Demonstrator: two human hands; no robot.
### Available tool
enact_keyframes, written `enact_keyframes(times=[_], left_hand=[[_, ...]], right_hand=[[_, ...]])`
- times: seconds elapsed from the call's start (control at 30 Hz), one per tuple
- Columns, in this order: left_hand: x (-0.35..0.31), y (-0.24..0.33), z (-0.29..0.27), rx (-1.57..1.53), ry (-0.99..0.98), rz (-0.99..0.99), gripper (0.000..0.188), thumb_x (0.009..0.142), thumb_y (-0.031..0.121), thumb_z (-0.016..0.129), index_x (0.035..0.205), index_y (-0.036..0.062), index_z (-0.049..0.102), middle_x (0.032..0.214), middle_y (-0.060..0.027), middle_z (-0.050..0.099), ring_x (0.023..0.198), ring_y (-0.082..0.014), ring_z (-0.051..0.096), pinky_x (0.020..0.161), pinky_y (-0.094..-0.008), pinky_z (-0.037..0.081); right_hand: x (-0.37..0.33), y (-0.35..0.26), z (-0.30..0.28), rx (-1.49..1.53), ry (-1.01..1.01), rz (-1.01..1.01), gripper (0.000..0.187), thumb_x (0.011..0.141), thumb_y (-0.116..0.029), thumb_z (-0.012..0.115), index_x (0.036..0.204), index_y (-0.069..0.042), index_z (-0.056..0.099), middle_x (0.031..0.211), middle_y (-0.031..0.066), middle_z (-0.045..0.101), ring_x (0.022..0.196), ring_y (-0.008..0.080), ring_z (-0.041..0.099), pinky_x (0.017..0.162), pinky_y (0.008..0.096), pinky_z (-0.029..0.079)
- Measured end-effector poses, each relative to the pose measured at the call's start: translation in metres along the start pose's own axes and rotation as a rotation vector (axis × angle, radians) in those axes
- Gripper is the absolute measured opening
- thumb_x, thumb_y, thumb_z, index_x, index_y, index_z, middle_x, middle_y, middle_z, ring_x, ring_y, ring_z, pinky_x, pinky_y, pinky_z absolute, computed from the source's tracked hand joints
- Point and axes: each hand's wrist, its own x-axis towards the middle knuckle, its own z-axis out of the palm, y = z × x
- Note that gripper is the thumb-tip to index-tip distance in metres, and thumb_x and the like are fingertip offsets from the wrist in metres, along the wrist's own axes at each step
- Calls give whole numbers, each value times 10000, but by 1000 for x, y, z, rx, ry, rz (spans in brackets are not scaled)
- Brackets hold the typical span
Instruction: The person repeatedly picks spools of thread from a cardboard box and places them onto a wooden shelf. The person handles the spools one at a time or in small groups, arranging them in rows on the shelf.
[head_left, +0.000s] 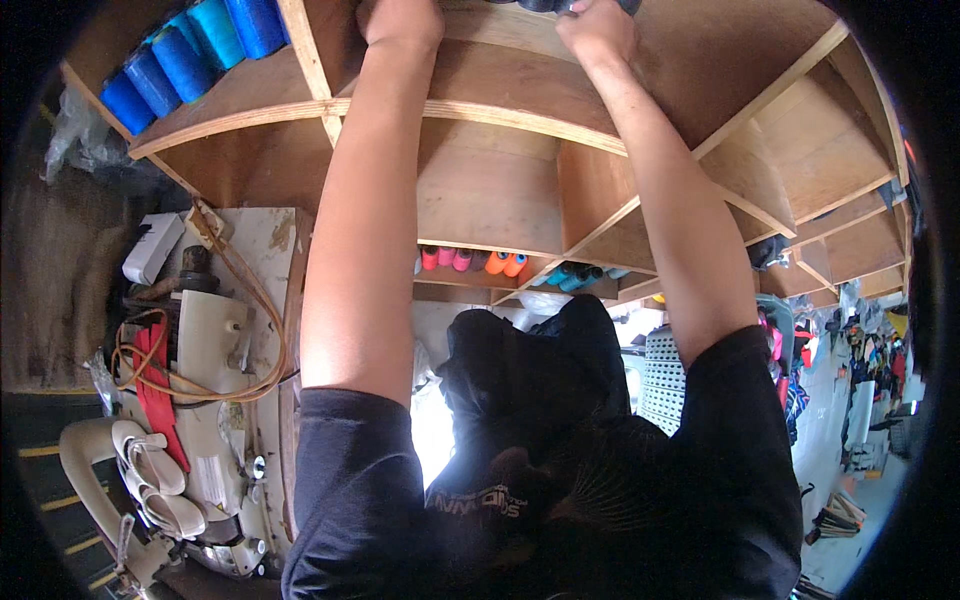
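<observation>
Both my arms reach up into a wooden shelf compartment at the top of the head view. My left hand (402, 22) is inside it near the left divider; its fingers run past the upper edge and stay hidden. My right hand (602, 32) is further right, its fingers curled against dark thread spools (540, 4) that the upper edge cuts off. It seems to hold one of them, though its fingertips barely show. Left of the divider, several blue and teal thread spools (182, 62) stand in the neighbouring compartment.
The wooden shelf (520, 115) has more compartments below, with pink and orange spools (505, 263) and dark teal spools (572, 275). At lower left are a sewing machine (210, 345), a brown cord (262, 390), a red strap (155, 400) and pale sandals (155, 480). A white perforated basket (662, 380) stands right.
</observation>
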Motion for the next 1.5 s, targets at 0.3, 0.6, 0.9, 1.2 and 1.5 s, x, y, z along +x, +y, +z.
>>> enact_keyframes(times=[0.3, 0.6, 0.9, 1.2, 1.5], left_hand=[[8, 10, -6, -136, 29, 3, 186, 884, 58, 595, 1021, 7, 711, 1075, -270, 693, 1054, -406, 679, 910, -495, 557], [9, 8, -3, -383, 28, -93, 191, 906, 92, 561, 936, -2, 725, 1037, -319, 682, 981, -443, 682, 857, -487, 558], [-1, -14, 4, -235, -67, 96, 164, 879, 118, 639, 970, -6, 694, 957, -276, 700, 947, -475, 670, 852, -521, 546], [26, -69, -8, 30, -104, 185, 452, 856, 362, 758, 1093, -21, 724, 1050, -218, 734, 933, -410, 706, 807, -488, 556], [-296, 79, -125, -631, -124, 500, 191, 890, 125, 634, 1033, 2, 665, 944, -141, 696, 844, -311, 669, 753, -426, 528]], right_hand=[[19, -65, 77, 661, -482, -556, 489, 795, 16, 522, 1273, 23, 629, 1240, 271, 663, 1199, 349, 622, 1015, 370, 487], [-25, -81, 27, 322, -670, -349, 625, 871, -80, 479, 1481, 39, 414, 1445, 334, 487, 1379, 422, 462, 1170, 392, 357], [-140, -36, -156, 589, -276, -195, 128, 863, -71, 632, 988, -88, 656, 862, 159, 678, 826, 372, 663, 751, 496, 526], [-363, 98, -350, 410, -517, 488, 160, 850, -118, 656, 1000, -67, 680, 856, 127, 703, 847, 309, 694, 770, 430, 547], [-564, 132, -522, 376, 217, 1224, 129, 847, -170, 681, 902, -67, 734, 849, 114, 742, 790, 256, 726, 748, 364, 568]])
